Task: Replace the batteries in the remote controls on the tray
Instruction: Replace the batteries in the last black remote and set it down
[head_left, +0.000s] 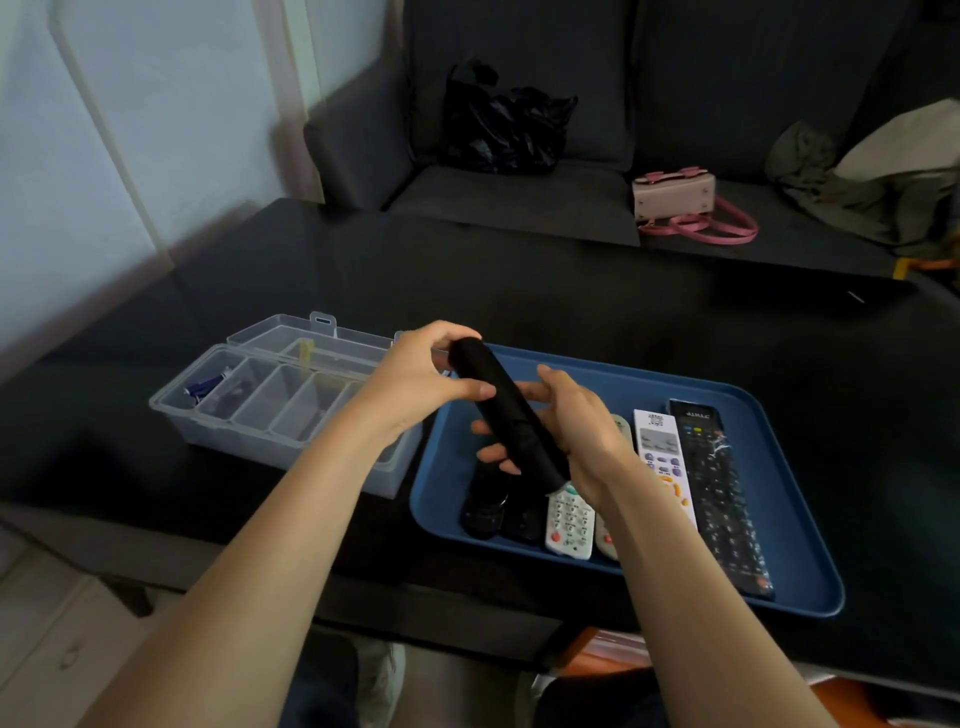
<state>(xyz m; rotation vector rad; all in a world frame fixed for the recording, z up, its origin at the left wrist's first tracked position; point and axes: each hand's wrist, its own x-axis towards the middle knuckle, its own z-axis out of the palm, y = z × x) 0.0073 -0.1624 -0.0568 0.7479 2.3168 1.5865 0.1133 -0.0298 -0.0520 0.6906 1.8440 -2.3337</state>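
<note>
I hold a long black remote (506, 410) above the left part of the blue tray (769, 467), tilted with its far end up to the left. My left hand (426, 379) grips its upper end, thumb across the body. My right hand (576, 431) wraps its lower half from the right, fingers underneath. On the tray lie several remotes: two small black ones (485, 506), a white one with grey keys (570, 525), a white one with purple keys (665, 462) and a long black one in plastic wrap (722, 493). I cannot tell whether the held remote's battery cover is on.
A clear plastic organiser box (270, 410) with its lid open stands left of the tray, small blue items (200, 388) in its leftmost compartment. The black table (571, 291) extends beyond. A dark sofa behind holds a black bag (501, 130), a pink handbag (675, 200) and cloth.
</note>
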